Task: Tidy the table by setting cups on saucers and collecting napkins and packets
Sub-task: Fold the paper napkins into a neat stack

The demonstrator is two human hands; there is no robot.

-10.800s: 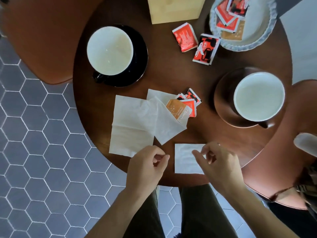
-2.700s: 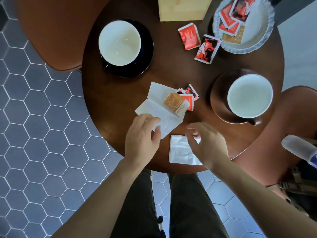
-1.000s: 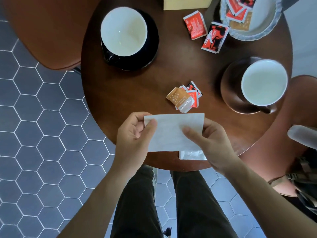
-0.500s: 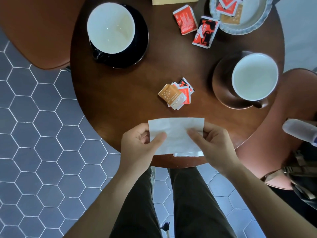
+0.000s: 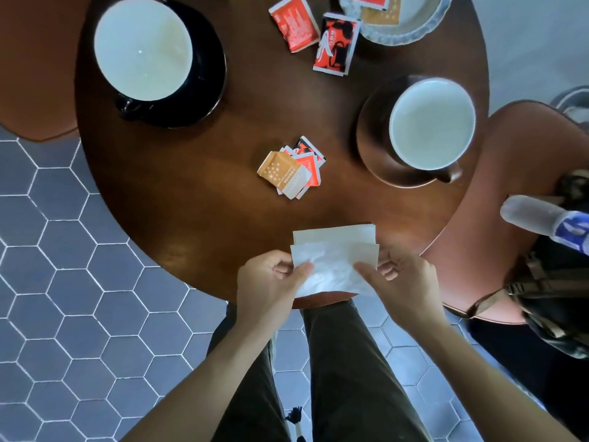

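Both hands hold a folded white napkin [image 5: 331, 269] at the near edge of the round wooden table [image 5: 191, 193]: my left hand [image 5: 271, 288] pinches its left side and my right hand [image 5: 398, 282] its right side. It lies over another folded napkin [image 5: 334, 233] on the table. A small pile of orange and red packets [image 5: 291, 169] sits mid-table. Two red packets [image 5: 314, 36] lie at the far side. A white cup [image 5: 143, 47] stands on a black saucer [image 5: 210, 74] at far left. Another white cup [image 5: 432, 122] stands on a brown saucer [image 5: 376, 141] at right.
A pale scalloped dish [image 5: 411, 33] with more packets sits at the far right edge. Brown chairs stand at the left [image 5: 35, 68] and right [image 5: 510, 148]; a bag [image 5: 561, 282] rests on the right one. Grey hexagon floor tiles [image 5: 79, 282] lie below.
Both hands have brought the held napkin down and toward me, onto the folded napkin at the table's near edge. The camera view shifted slightly.
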